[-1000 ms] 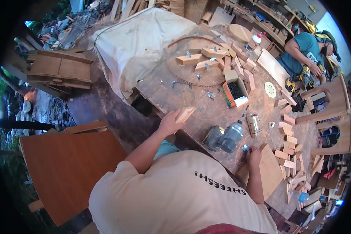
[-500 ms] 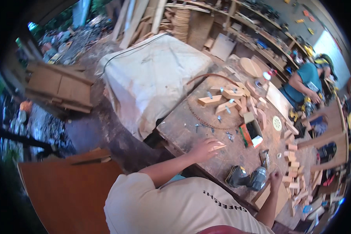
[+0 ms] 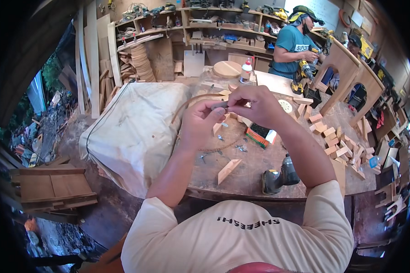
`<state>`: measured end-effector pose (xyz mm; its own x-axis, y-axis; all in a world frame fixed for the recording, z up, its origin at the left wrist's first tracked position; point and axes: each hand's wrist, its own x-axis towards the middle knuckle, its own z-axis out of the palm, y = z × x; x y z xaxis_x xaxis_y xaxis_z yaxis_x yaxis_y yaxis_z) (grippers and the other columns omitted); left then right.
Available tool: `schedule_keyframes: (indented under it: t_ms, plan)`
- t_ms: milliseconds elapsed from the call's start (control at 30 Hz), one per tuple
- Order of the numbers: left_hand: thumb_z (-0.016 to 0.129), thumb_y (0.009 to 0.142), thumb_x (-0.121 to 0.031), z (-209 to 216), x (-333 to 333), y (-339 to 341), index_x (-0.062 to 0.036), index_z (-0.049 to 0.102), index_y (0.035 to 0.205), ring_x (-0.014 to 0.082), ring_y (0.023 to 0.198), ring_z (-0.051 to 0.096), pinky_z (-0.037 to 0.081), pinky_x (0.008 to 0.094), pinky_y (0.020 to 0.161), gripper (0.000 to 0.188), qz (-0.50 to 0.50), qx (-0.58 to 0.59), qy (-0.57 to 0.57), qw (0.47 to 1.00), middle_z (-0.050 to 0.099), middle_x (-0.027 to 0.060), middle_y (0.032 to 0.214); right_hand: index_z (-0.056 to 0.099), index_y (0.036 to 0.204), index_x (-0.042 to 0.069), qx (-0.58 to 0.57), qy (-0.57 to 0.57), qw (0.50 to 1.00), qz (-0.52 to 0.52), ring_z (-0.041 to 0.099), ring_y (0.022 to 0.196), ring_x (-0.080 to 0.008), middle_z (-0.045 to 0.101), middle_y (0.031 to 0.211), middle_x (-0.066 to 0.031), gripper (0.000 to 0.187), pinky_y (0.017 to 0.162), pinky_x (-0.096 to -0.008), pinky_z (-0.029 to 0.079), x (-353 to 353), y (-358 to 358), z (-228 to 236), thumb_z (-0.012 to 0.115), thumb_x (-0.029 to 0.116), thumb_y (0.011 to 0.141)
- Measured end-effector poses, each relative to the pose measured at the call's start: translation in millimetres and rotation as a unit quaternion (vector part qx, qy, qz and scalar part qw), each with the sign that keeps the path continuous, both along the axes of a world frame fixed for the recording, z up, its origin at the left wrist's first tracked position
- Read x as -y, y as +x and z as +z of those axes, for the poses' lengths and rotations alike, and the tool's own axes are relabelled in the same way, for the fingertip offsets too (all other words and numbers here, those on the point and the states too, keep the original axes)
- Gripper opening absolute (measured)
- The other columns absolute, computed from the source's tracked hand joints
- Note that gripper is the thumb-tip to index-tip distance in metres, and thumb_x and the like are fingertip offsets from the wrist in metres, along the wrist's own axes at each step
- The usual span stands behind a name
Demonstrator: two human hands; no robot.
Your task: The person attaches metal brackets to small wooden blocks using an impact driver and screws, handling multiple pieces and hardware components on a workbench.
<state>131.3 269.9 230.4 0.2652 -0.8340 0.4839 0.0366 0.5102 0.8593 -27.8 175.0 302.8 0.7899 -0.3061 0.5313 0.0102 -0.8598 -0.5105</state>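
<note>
Both of my hands are raised together over the near part of the workbench (image 3: 255,184). A small dark grey piece (image 3: 219,105) is pinched between them, too small and too covered by fingers to name. My left hand (image 3: 199,122) has its thumb and fingers closed on one end. My right hand (image 3: 256,103) grips the other end with curled fingers. Below them on the bench lies a wooden block with slanted ends (image 3: 229,171). A dark cordless power tool (image 3: 272,181) rests to its right, and an orange and green box (image 3: 258,136) of dark small items stands beyond.
Small metal pieces (image 3: 242,148) lie scattered near the box. Stacked wooden blocks (image 3: 337,143) fill the bench's right side. A white cloth (image 3: 132,127) drapes a bulky shape on the left. Across the bench a co-worker (image 3: 289,50) holds a yellow drill (image 3: 305,68) by an arched wooden frame (image 3: 351,68).
My hands have come up off the bench and met around the small dark piece. The wooden block my left hand covered now lies bare. The view has swung upward and right.
</note>
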Motion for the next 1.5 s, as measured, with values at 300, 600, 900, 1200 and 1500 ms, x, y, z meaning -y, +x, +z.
schedule_keyframes:
  t_ms: [300,600,900,1200,1500]
  plan:
    - [0.061,0.090,-0.008,4,-29,21,0.0052,0.062,0.112,0.0143,0.077,0.063,0.051,0.0271,0.073,0.026,0.051,0.001,-0.043,0.998,0.067,0.0102,0.088,0.058,0.096,-0.001,0.121,0.111,0.985,0.051,0.064,0.077,-0.0107,0.064,0.085,-0.0047,0.020,0.067,-0.0237,0.053,-25,29,-14,0.070,0.000,0.081]
    - [0.068,0.087,-0.014,-2,-30,17,0.0016,0.060,0.114,0.0163,0.079,0.066,0.054,0.0249,0.070,0.032,0.024,-0.120,-0.086,0.989,0.068,0.0096,0.091,0.065,0.087,0.002,0.233,-0.167,0.958,-0.030,0.068,0.073,-0.0223,0.067,0.086,-0.0098,0.015,0.062,-0.0304,0.055,-33,28,-28,0.072,0.002,0.074]
    - [0.065,0.089,-0.017,-46,-9,-6,-0.0026,0.061,0.111,0.0195,0.094,0.063,0.051,0.0331,0.082,0.027,-0.180,-0.336,-0.079,0.921,0.065,0.0085,0.104,0.064,0.082,0.005,0.230,-0.242,0.943,0.001,0.065,0.077,-0.0235,0.066,0.089,-0.0073,0.021,0.064,-0.0322,0.052,-33,17,-58,0.076,0.005,0.065]
    - [0.069,0.085,-0.018,-63,-18,-10,-0.0016,0.059,0.103,0.0194,0.091,0.064,0.053,0.0317,0.078,0.026,-0.149,-0.295,-0.071,0.941,0.065,0.0113,0.103,0.067,0.088,0.007,0.089,-0.016,0.996,-0.026,0.062,0.080,-0.0225,0.065,0.089,-0.0077,0.019,0.067,-0.0294,0.050,-55,-2,-47,0.076,0.010,0.072]
    - [0.076,0.077,-0.007,-60,-29,-7,-0.0003,0.061,0.102,0.0151,0.088,0.064,0.053,0.0271,0.077,0.030,-0.035,-0.176,-0.155,0.971,0.066,0.0102,0.097,0.066,0.085,0.006,0.104,-0.091,0.990,-0.031,0.064,0.073,-0.0242,0.066,0.080,-0.0068,0.015,0.065,-0.0326,0.052,-63,2,-51,0.072,0.006,0.071]
